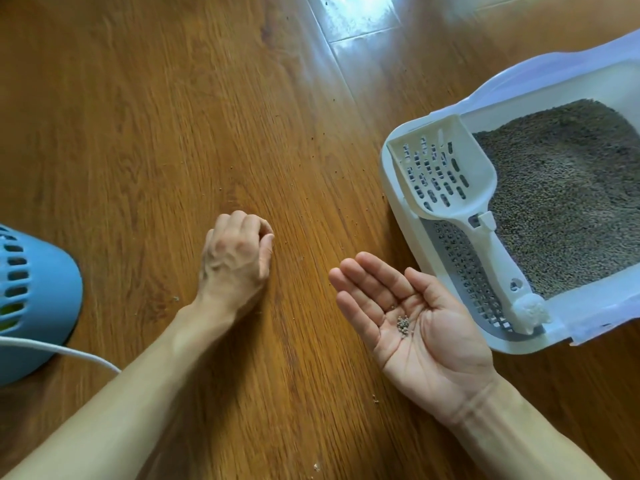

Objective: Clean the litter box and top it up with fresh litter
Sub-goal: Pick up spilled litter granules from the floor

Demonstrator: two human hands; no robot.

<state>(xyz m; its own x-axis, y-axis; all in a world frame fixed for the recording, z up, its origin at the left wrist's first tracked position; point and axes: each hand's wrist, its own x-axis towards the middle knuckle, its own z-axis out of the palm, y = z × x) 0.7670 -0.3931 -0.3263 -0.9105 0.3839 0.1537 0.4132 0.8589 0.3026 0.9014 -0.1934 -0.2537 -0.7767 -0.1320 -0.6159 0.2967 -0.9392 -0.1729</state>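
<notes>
A white litter box (391, 188) stands on the wooden floor at the right, filled with grey-brown litter (561, 188). A white slotted scoop (446, 174) lies across its near-left corner, handle pointing toward me. My right hand (415, 323) is held palm up beside the box, fingers spread, with a small heap of litter grains (402, 324) in the palm. My left hand (239, 254) rests knuckles up on the floor, its thumb and fingertips pinched together; what they pinch is hidden.
Stray litter grains (313, 137) are scattered over the wooden floor (173, 116) between my hands and the box. A blue vented plastic object (38, 299) with a white cable (79, 355) sits at the left edge.
</notes>
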